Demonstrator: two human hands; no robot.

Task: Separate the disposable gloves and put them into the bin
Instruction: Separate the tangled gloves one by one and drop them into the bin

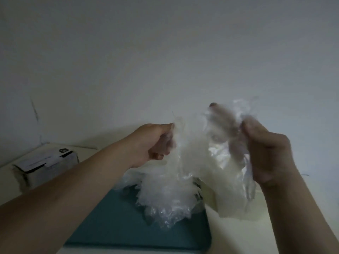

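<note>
A bunch of thin, clear disposable gloves [190, 162] hangs in the air between both hands, above a teal bin [117, 226]. My left hand [154, 143] grips the left edge of the bunch with curled fingers. My right hand [264, 151] pinches the right part, and its fingers show blurred through the plastic. The lower end of the bunch, crumpled, droops over the bin's far right part. The picture is blurred by motion around the right hand.
A white cardboard box [45, 165] with a dark printed label stands at the left on the pale tabletop [229, 235]. A plain white wall [165, 52] fills the background close behind the bin.
</note>
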